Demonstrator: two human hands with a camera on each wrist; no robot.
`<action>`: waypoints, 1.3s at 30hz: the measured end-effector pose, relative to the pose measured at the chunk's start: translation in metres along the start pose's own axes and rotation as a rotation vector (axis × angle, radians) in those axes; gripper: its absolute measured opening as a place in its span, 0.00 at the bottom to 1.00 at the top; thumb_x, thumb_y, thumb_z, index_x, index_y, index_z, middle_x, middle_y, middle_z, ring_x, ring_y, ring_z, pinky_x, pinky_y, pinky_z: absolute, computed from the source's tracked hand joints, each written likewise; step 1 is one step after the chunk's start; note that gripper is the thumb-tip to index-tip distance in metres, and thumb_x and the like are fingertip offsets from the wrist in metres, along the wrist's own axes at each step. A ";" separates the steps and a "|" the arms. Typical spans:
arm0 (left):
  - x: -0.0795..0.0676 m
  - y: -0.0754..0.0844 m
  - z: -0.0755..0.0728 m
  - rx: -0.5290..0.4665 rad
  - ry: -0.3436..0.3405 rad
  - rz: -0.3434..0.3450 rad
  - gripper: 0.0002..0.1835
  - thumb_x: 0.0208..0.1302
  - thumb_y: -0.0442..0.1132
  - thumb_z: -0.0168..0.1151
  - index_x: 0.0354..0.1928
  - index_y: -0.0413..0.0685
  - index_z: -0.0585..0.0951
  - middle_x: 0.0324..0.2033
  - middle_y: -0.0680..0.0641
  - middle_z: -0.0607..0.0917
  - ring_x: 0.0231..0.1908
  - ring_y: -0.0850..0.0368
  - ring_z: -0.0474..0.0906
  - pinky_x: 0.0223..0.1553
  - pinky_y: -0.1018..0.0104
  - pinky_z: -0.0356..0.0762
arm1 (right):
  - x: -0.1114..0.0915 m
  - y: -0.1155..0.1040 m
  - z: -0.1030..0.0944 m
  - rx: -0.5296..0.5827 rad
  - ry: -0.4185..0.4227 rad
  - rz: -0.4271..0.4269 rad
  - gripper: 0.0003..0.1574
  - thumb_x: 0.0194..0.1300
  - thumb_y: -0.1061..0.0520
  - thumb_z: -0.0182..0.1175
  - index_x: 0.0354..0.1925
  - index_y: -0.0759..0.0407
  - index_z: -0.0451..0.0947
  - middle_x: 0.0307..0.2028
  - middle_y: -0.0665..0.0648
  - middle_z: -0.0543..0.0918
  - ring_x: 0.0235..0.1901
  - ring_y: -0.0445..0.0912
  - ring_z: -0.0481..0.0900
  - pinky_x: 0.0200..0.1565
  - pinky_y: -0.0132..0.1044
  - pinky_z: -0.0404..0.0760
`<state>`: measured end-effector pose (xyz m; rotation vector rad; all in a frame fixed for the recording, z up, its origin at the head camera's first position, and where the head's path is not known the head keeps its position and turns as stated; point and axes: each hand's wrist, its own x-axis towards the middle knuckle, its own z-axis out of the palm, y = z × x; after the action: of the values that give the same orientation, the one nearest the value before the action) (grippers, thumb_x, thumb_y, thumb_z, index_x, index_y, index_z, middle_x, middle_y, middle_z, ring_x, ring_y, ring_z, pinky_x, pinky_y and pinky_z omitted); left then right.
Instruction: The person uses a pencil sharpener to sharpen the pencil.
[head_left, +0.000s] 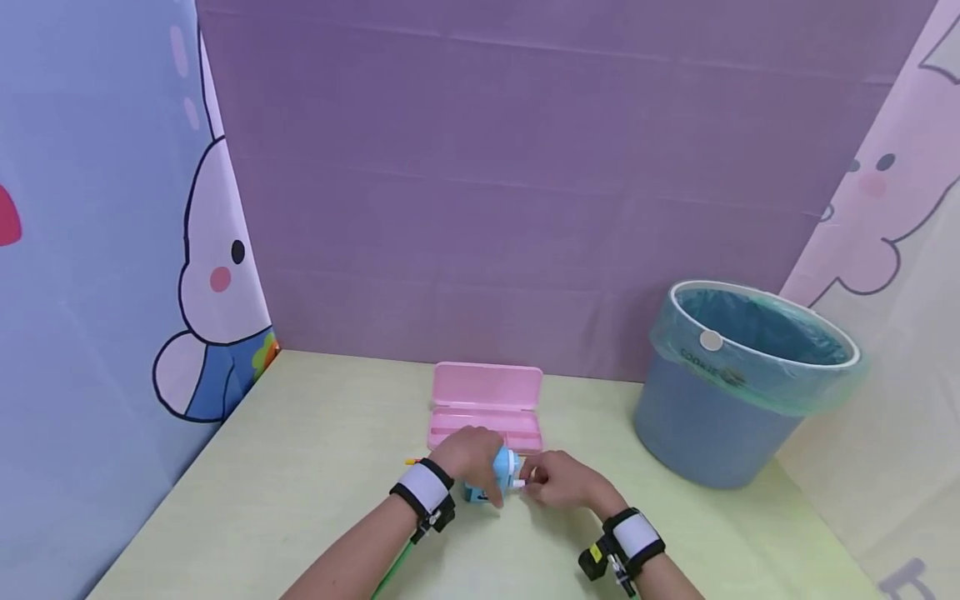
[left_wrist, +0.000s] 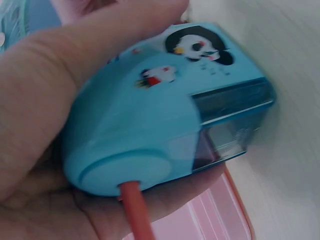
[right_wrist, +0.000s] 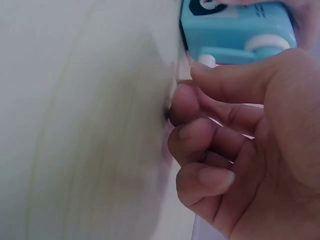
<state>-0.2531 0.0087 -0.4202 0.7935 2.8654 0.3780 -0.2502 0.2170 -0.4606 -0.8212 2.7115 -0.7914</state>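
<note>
A light blue pencil sharpener (left_wrist: 150, 110) with panda pictures and a clear shavings drawer is gripped in my left hand (head_left: 471, 458), thumb on one side and fingers round the other. From its round front, a red-orange pencil (left_wrist: 135, 207) sticks out. On the opposite side is the crank (right_wrist: 230, 54) with a white knob (right_wrist: 206, 60). My right hand (head_left: 566, 482) has its thumb and curled index finger at that knob, pinching it. Just behind the hands lies a pink pencil case (head_left: 487, 386), its lid open; the left hand partly covers its front.
A blue bin (head_left: 712, 417) with a clear greenish liner stands on the table at the right. A purple cloth (head_left: 465, 183) backs the pale table (head_left: 315, 467), and printed curtains (head_left: 97, 292) flank both sides.
</note>
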 end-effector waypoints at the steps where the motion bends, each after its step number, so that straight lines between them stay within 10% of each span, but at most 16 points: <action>1: 0.000 0.000 0.000 -0.012 -0.016 0.001 0.27 0.36 0.54 0.82 0.30 0.53 0.74 0.23 0.56 0.73 0.24 0.60 0.68 0.26 0.67 0.68 | -0.003 0.001 -0.001 0.020 0.007 0.008 0.06 0.63 0.61 0.60 0.40 0.57 0.79 0.23 0.46 0.78 0.22 0.38 0.72 0.27 0.33 0.72; 12: -0.016 -0.028 -0.022 -0.320 -0.015 0.044 0.52 0.43 0.67 0.73 0.68 0.47 0.67 0.60 0.46 0.76 0.58 0.52 0.72 0.56 0.50 0.72 | -0.009 -0.013 -0.032 0.049 0.104 -0.088 0.21 0.68 0.56 0.59 0.58 0.56 0.72 0.49 0.57 0.81 0.45 0.47 0.77 0.46 0.47 0.78; 25: -0.060 -0.071 -0.036 -0.359 0.128 0.132 0.25 0.54 0.47 0.74 0.52 0.44 0.81 0.41 0.49 0.83 0.46 0.48 0.78 0.46 0.56 0.78 | 0.009 -0.053 -0.035 -0.007 0.110 -0.149 0.28 0.67 0.50 0.61 0.63 0.54 0.70 0.57 0.53 0.77 0.55 0.53 0.74 0.56 0.55 0.74; 39: -0.056 -0.078 -0.011 -0.387 0.260 0.099 0.02 0.58 0.33 0.69 0.33 0.44 0.88 0.27 0.54 0.83 0.26 0.59 0.73 0.26 0.67 0.73 | 0.030 -0.072 -0.011 -0.179 0.068 -0.147 0.31 0.57 0.46 0.71 0.56 0.56 0.76 0.48 0.48 0.81 0.44 0.42 0.75 0.49 0.41 0.78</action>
<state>-0.2454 -0.0873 -0.4270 0.8632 2.8388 1.0820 -0.2460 0.1541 -0.4134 -1.0606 2.8399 -0.6211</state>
